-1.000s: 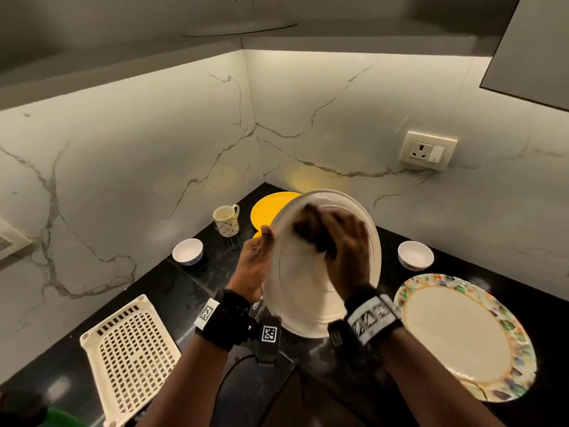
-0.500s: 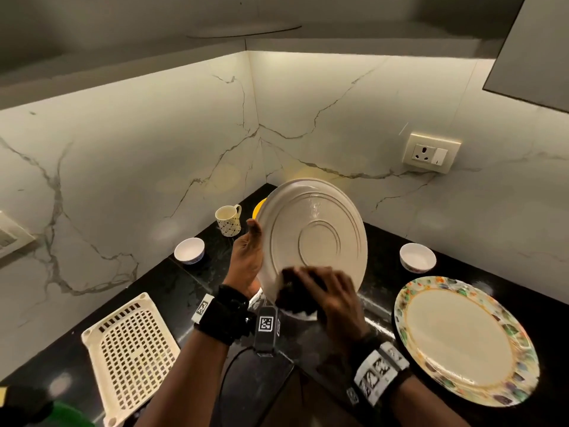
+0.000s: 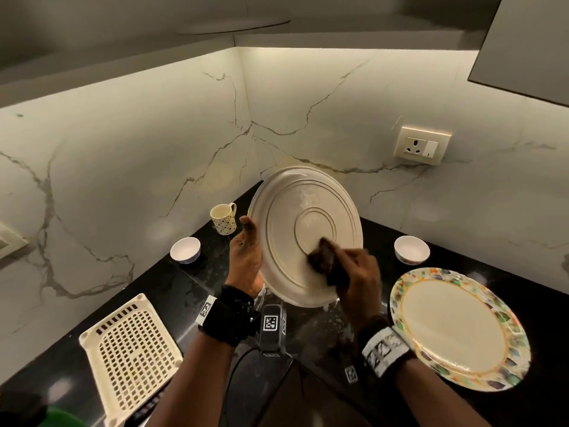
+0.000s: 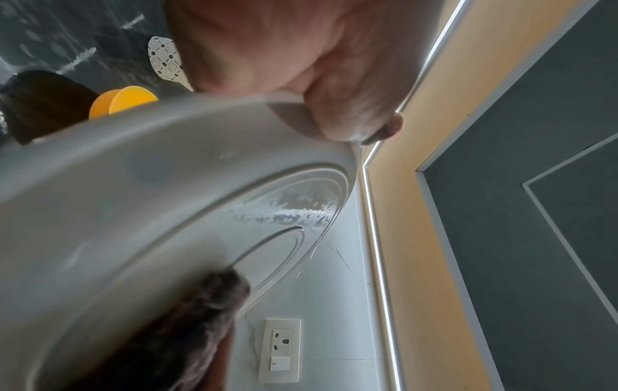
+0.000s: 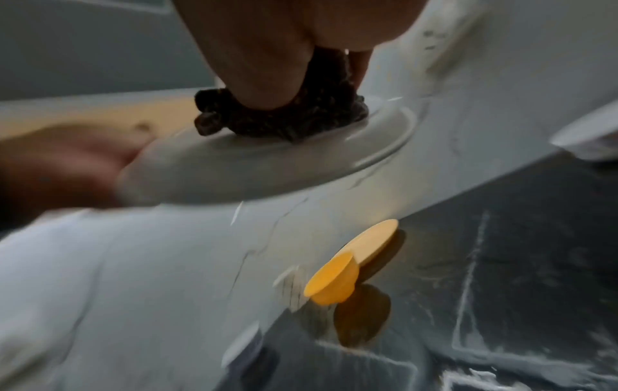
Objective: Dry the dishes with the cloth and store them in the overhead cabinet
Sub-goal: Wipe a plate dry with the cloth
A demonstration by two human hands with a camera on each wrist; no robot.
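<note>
Head view, frame centre: the left hand [image 3: 246,260] grips the left rim of a white plate [image 3: 286,223], held tilted with its ringed underside facing the camera, above the black counter [image 3: 191,285]. The right hand [image 3: 357,275] clutches a dark cloth [image 3: 321,257] and presses it against the plate's lower right. Water streaks show near the plate's upper rim. A patterned plate [image 3: 458,331] lies at lower right.

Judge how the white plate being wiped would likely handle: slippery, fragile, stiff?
The white plate is probably slippery: water beads show on its upper underside. It looks rigid and ceramic-like, so likely breakable if dropped. The left hand holds only its rim while the right hand presses the cloth.
</note>
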